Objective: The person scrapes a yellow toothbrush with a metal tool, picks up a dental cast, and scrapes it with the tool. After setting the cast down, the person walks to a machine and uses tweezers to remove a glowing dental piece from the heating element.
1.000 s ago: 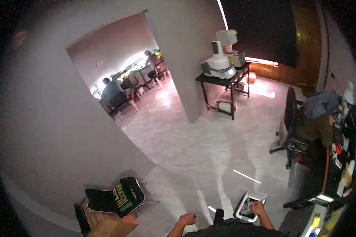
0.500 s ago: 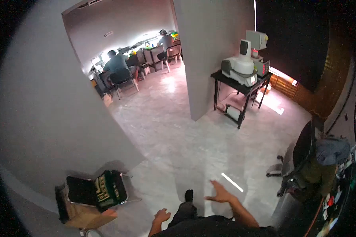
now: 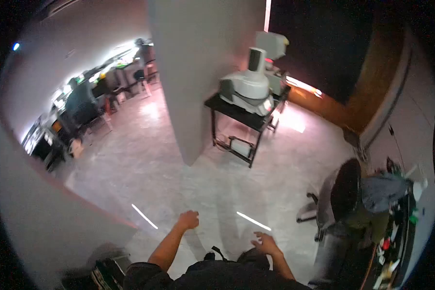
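Note:
My left hand (image 3: 188, 220) is held out ahead of my body over the grey floor (image 3: 188, 188), touching nothing. Its fingers look loosely curled, and nothing shows in them. Lower and to the right, my right hand (image 3: 267, 243) hangs in the air near my thigh with its fingers apart, holding nothing. Thin bright strips of light lie on the floor beyond both hands. Part of one dark shoe (image 3: 209, 256) shows below, beside a dark strap end (image 3: 219, 252) at my waist.
Ahead, a black table (image 3: 237, 112) carries a white and grey machine (image 3: 249, 84). A wall end (image 3: 181, 96) stands left of it. An office chair (image 3: 345, 188) and a cluttered bench (image 3: 401, 232) are at right. Blurred people sit at lit desks (image 3: 82, 92) far left.
My view has turned right and moved forward, so the machine table and wall end shift left. My left hand has swung forward and up; my right hand has drawn back.

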`<state>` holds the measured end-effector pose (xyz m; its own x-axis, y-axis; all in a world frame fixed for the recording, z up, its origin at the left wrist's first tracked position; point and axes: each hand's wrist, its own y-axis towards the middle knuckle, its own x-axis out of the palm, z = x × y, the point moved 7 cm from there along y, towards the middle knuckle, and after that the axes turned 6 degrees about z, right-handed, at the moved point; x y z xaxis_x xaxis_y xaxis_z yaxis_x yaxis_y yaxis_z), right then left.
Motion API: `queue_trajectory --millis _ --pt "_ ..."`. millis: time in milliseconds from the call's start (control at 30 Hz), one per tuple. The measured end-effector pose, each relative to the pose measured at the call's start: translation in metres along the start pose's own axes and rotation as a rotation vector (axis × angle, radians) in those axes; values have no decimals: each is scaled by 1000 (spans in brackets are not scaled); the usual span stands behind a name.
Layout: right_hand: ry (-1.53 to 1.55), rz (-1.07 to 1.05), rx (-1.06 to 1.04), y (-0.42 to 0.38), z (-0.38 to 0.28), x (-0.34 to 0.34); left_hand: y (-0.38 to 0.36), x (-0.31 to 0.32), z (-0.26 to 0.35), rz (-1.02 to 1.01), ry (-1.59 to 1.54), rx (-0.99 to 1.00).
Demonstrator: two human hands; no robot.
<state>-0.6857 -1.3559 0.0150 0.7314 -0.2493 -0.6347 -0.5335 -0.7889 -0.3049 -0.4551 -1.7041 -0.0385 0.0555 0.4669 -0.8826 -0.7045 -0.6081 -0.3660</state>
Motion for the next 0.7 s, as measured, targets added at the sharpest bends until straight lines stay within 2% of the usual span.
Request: queue_trajectory --millis 100,167,267,300,367,433,533,567,633,667,700 --pt "80 41 80 22 15 -43 67 -48 54 95 -23 154" --pt "85 32 68 48 28 -62 108 -49 84 49 -7 114" --pt "-16 -58 104 82 62 -81 148 -16 141 -57 6 16" --pt "-4 -36 101 96 63 -98 153 -3 161 -202 -104 -23" --pt "21 8 111 115 61 -137 161 20 202 -82 -178 -33" --pt "-7 36 28 151 67 -178 172 35 241 -19 -228 -94" --pt "-10 -2 -135 218 96 -232 235 84 269 -44 -368 113" --pt "-3 -34 -195 238 104 -248 242 80 283 -171 -390 131" --pt "-123 -59 -129 273 108 -288 274 30 321 -410 -446 178" --pt "-151 -41 -119 291 114 -304 303 38 317 -350 -344 132" --pt "-181 -21 -107 309 118 -320 308 -13 342 -347 -357 94"
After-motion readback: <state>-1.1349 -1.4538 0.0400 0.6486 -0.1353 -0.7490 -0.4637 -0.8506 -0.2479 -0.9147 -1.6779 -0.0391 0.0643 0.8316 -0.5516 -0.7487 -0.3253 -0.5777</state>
